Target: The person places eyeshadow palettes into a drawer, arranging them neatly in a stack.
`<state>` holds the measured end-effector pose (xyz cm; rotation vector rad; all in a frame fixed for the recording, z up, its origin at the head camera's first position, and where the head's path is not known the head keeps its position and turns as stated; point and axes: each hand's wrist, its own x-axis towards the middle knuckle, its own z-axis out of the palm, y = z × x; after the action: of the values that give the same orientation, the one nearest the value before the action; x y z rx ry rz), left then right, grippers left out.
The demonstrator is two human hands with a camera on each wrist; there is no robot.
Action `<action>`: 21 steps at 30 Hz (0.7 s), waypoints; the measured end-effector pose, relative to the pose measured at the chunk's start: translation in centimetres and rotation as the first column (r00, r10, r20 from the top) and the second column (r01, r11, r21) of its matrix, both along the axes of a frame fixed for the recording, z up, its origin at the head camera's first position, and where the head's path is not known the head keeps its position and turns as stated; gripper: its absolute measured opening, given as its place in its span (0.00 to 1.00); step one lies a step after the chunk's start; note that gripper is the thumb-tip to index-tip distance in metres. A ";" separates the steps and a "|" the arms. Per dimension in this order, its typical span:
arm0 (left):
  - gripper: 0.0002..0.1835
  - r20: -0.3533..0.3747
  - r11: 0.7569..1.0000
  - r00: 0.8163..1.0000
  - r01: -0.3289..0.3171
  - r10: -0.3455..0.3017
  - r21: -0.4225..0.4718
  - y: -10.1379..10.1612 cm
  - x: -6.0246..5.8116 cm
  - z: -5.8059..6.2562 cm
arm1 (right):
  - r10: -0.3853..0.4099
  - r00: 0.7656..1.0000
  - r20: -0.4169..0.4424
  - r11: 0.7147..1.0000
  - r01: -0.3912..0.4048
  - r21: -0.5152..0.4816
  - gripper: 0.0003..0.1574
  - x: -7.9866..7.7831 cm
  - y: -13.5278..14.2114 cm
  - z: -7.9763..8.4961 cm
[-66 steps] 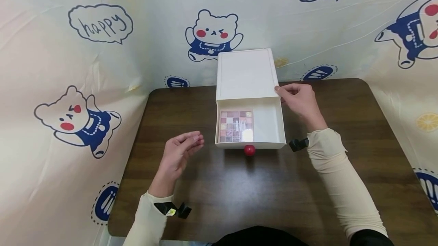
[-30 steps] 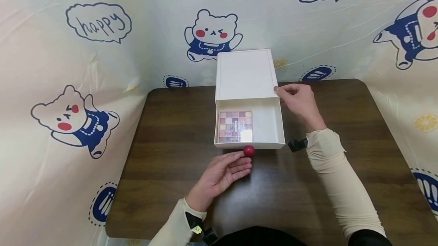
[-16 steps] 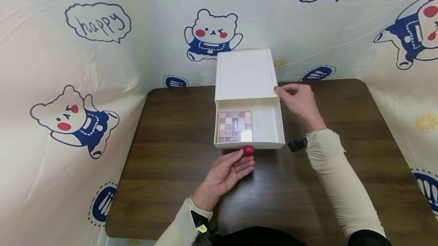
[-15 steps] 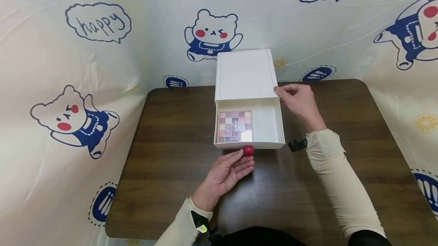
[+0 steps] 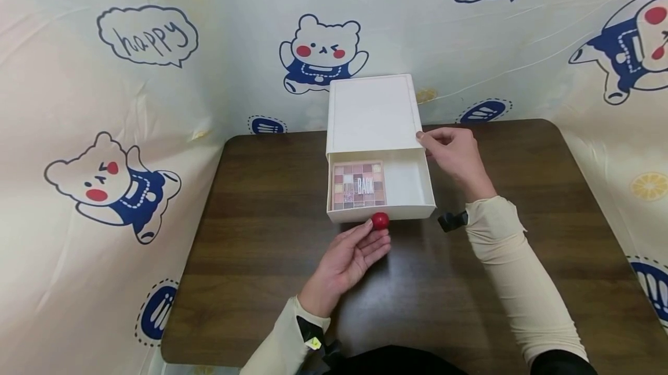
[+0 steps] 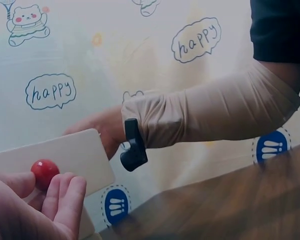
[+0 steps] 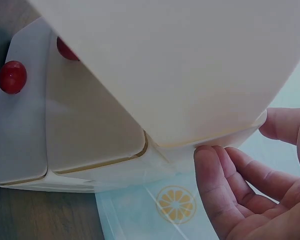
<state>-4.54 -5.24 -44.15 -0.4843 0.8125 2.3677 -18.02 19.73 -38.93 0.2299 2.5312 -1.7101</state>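
Observation:
A white drawer cabinet [image 5: 373,111] stands at the back of the table, its top drawer [image 5: 409,178] pulled out. An eyeshadow palette [image 5: 358,185] lies in the drawer's left half. On the drawer's front is a round red knob [image 5: 380,221]; my left hand [image 5: 344,262] pinches it, thumb on its left side, other fingers below. The left wrist view shows the same knob [image 6: 45,173] against the white drawer front. My right hand [image 5: 456,155] grips the cabinet's right edge; in the right wrist view its thumb and fingers [image 7: 210,170] hold the edge from two sides.
Lower drawers with red knobs [image 7: 13,77] show beneath in the right wrist view. The brown wooden table [image 5: 250,201] is bordered by a patterned cloth [image 5: 235,62]. Black wrist mounts [image 5: 453,221] sit on both sleeves.
My left hand came from the left to the red knob and took hold of it. The drawer's front and the palette now appear slightly farther back and higher. My right hand stays put.

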 end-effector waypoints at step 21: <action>0.09 0.002 0.977 0.977 -0.214 0.214 0.000 2.3 -6.3 0.3 | 0.024 1.000 0.005 1.000 -0.024 0.006 0.35 0.0 0.1 0.2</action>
<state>-10.86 -2.90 -43.89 -0.6006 0.7936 2.5628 -18.00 19.83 -38.68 0.2024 2.5255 -1.6920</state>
